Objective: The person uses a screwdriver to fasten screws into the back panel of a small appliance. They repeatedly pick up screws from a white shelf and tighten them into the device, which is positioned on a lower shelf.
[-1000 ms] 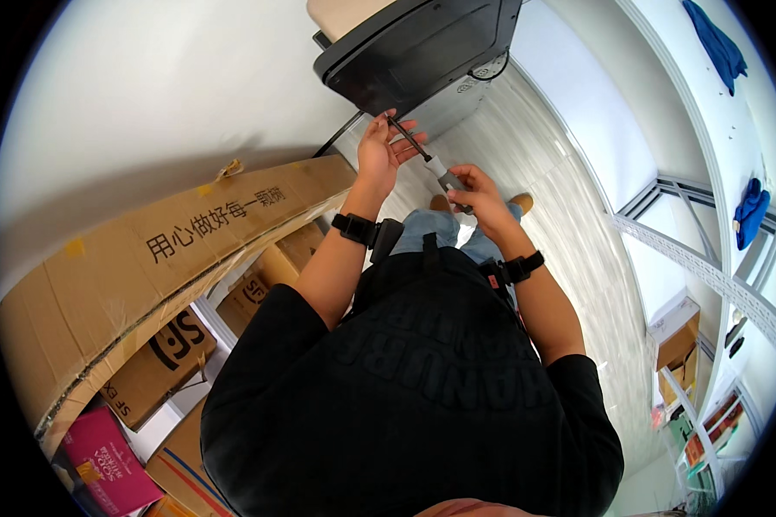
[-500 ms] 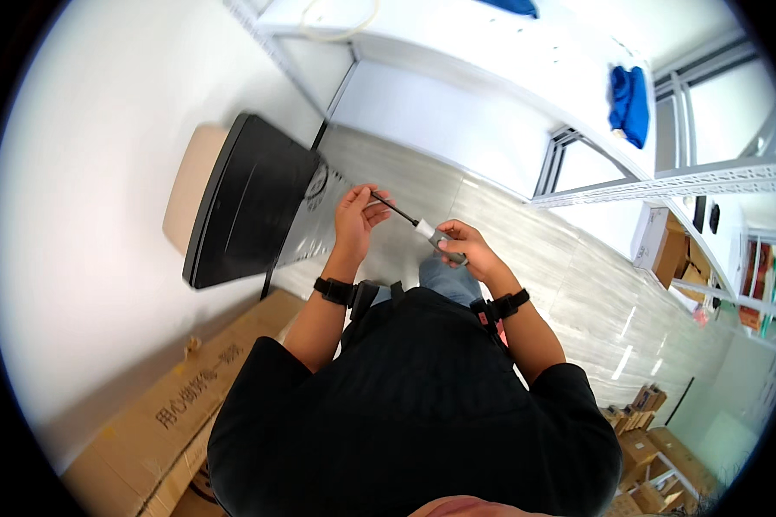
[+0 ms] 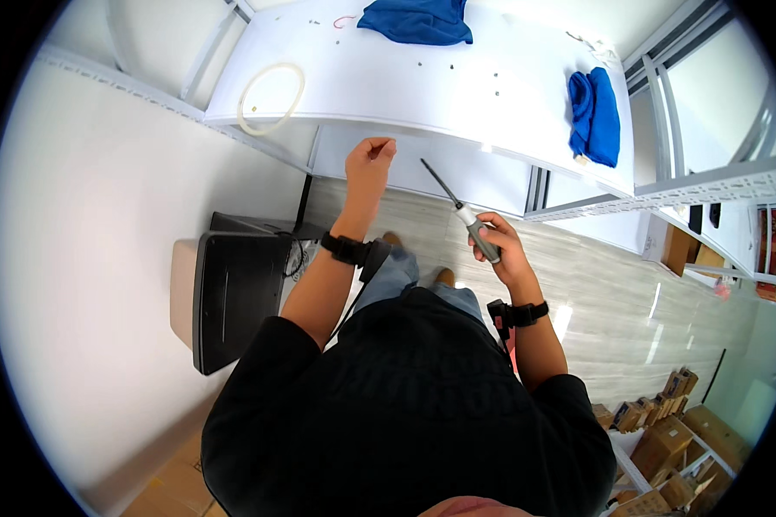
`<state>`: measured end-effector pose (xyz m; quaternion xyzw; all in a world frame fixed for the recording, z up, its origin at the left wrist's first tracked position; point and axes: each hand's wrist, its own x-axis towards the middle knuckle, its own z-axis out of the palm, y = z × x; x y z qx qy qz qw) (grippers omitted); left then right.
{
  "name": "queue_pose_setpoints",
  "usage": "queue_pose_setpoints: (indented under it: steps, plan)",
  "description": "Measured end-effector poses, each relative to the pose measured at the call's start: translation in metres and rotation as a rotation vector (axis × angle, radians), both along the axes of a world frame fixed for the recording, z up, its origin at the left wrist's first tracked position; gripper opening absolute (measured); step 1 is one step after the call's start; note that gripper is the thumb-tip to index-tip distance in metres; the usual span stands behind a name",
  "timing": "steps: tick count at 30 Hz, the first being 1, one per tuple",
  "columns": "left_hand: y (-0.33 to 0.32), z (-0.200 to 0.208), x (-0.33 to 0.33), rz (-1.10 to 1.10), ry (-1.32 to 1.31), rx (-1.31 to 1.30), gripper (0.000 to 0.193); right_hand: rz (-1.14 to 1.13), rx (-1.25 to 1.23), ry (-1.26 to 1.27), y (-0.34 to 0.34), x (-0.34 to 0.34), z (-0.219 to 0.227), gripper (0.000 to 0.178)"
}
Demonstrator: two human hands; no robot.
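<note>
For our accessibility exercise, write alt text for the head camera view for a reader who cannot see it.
Seen from above, a person's right hand grips a screwdriver, while the left hand, fingers pinched, reaches toward a white table holding blue cloths and a pale ring.

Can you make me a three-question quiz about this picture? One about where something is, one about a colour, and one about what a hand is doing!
1. Where is the white ring?
A. on the white table
B. on the floor
C. on the black box

2. What colour are the two cloths?
A. red
B. blue
C. yellow

3. What is the right hand doing?
A. lying flat and open
B. holding a cloth
C. gripping a screwdriver

Answers: 1 A, the ring lies on the table near its left edge. 2 B, both cloths are blue. 3 C, its fingers wrap the handle of the screwdriver, tip pointing up.
</note>
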<state>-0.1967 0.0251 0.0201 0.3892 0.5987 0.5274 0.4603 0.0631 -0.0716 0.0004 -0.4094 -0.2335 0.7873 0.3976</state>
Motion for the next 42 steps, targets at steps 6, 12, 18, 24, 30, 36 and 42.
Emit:
queue_pose_setpoints:
  steps: [6, 12, 18, 24, 30, 36, 42]
  plan:
    - [0.097, -0.026, 0.007, -0.039, 0.383, 0.145, 0.009, -0.149, -0.021, -0.09, 0.048, -0.01, -0.003, 0.023]
    - [0.154, -0.046, 0.013, -0.111, 0.756, 0.418, 0.007, -0.28, -0.061, -0.16, 0.085, -0.012, 0.001, 0.023]
    - [0.162, -0.048, 0.019, -0.106, 0.895, 0.448, 0.01, -0.278, -0.079, -0.168, 0.118, -0.016, 0.005, 0.022]
    - [0.165, -0.045, 0.02, -0.057, 0.901, 0.466, 0.014, -0.147, -0.046, -0.151, 0.151, -0.007, 0.005, 0.025]
    - [0.145, -0.039, 0.013, 0.053, 0.746, 0.405, 0.018, 0.165, -0.044, -0.042, 0.173, 0.0, 0.003, 0.028]
    - [0.023, -0.028, -0.022, 0.341, -0.11, 0.032, 0.023, 0.533, -0.05, -0.102, 0.163, -0.067, 0.006, 0.025]
    - [-0.123, -0.034, -0.087, 0.594, -0.62, -0.082, 0.024, 0.954, 0.032, -0.181, 0.085, -0.158, -0.004, 0.023]
